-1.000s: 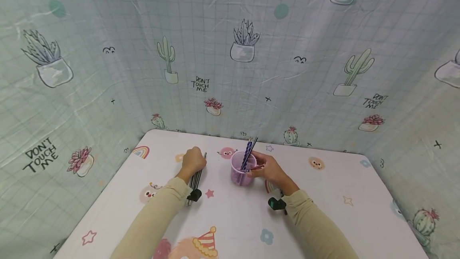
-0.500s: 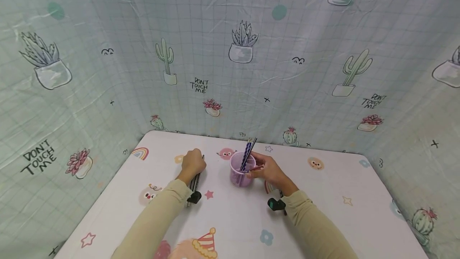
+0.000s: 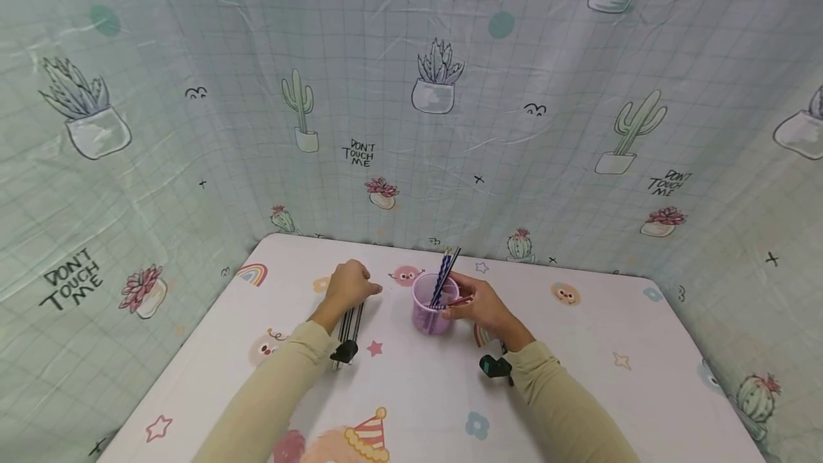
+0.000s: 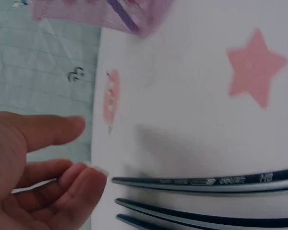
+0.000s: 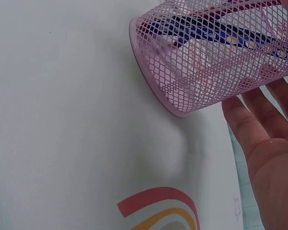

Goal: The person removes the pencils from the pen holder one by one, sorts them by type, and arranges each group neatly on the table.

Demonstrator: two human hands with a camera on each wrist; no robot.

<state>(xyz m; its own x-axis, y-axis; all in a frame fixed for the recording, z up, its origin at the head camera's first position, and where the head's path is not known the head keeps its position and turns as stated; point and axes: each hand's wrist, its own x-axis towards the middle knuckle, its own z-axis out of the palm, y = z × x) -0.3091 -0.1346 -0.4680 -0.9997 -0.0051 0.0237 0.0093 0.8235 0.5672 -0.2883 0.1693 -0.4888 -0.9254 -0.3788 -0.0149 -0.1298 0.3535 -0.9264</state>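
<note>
My right hand (image 3: 486, 304) grips a pink mesh pencil cup (image 3: 429, 320) standing on the table, its fingers round the far side. Blue patterned and dark pencils (image 3: 445, 274) lean upright inside, and a red pencil (image 3: 459, 300) tilts toward that hand. To the left, my left hand (image 3: 349, 287) hovers just past the far ends of several dark striped pencils (image 4: 211, 181) lying side by side. Thumb and fingers (image 4: 89, 187) stand apart there, with nothing between them. In the right wrist view the cup's mesh wall (image 5: 197, 72) shows the pencils through it.
The white table (image 3: 411, 384) has printed stars, rainbows and faces. A cactus-print curtain (image 3: 437, 156) rises behind it and along both sides. Dark wrist cameras (image 3: 495, 365) sit under both wrists.
My left hand, earlier curled over the far ends of the dark pencils, has lifted slightly with its thumb spread toward the cup. My right hand and the cup stay put.
</note>
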